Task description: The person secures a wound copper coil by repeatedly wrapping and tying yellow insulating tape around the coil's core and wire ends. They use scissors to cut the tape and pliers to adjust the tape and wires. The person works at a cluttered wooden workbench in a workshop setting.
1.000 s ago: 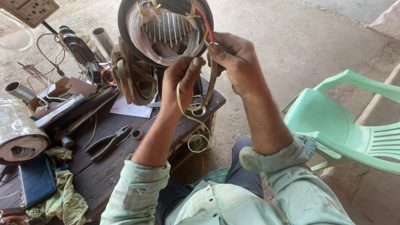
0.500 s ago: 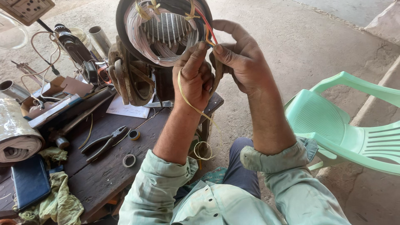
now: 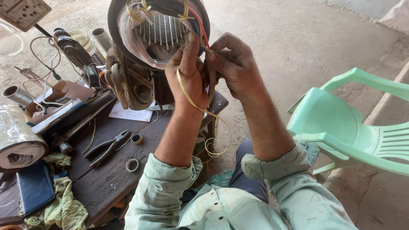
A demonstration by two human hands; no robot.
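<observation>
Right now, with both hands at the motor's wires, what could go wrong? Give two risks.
1. The yellow cord trails in loose loops below the left hand; it might snag on the bench corner.
2. The motor stands near the bench edge, so tugging the wires with the right hand could tip it.

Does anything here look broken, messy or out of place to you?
Nothing looks broken. The round motor stator stands on edge at the bench end, opened up, its copper windings bare. The left hand and right hand pinch its coloured leads. A loose yellow cord dangles off the edge. Pliers and rags lie scattered.
</observation>
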